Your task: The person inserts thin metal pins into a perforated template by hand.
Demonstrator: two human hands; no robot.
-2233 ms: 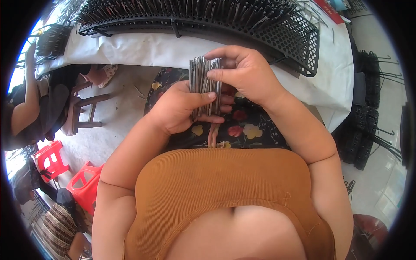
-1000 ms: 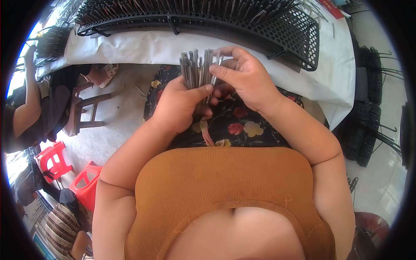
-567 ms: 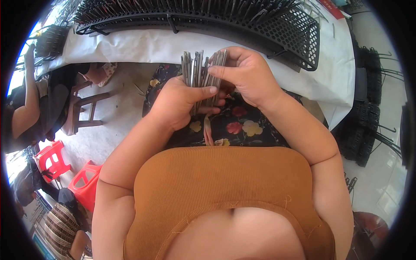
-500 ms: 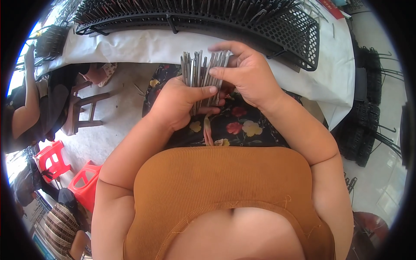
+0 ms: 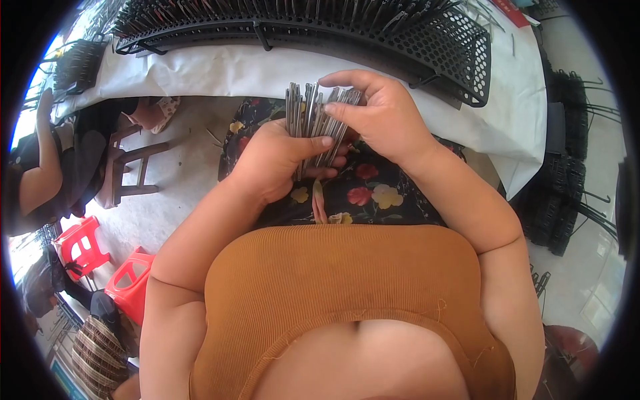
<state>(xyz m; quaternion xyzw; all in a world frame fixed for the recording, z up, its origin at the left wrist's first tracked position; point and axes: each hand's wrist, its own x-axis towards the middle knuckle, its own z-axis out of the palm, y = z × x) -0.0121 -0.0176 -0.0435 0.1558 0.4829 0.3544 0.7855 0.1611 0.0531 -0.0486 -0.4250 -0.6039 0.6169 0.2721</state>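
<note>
A bundle of thin silvery metal rods (image 5: 309,120) stands roughly upright above my lap, its upper ends fanned out unevenly. My left hand (image 5: 263,157) is closed round the lower part, thumb across the front and fingers behind. At the upper right of the bundle, my right hand (image 5: 390,113) has its thumb on the front of the rods and its index finger curved over their tops. Its other fingers are partly hidden behind the rods. Under the bundle lies a dark floral cloth (image 5: 407,200) over my lap.
A black perforated metal rack (image 5: 460,50), filled with many dark rods, stands on the white-covered table (image 5: 200,73) ahead. To the left are red plastic stools (image 5: 130,283), a wooden stool (image 5: 140,157) and other people. Stacked black racks (image 5: 560,193) stand at the right.
The rods on the right side of the bundle lean further to the right, and my right hand has shifted slightly with them. My left hand keeps its hold.
</note>
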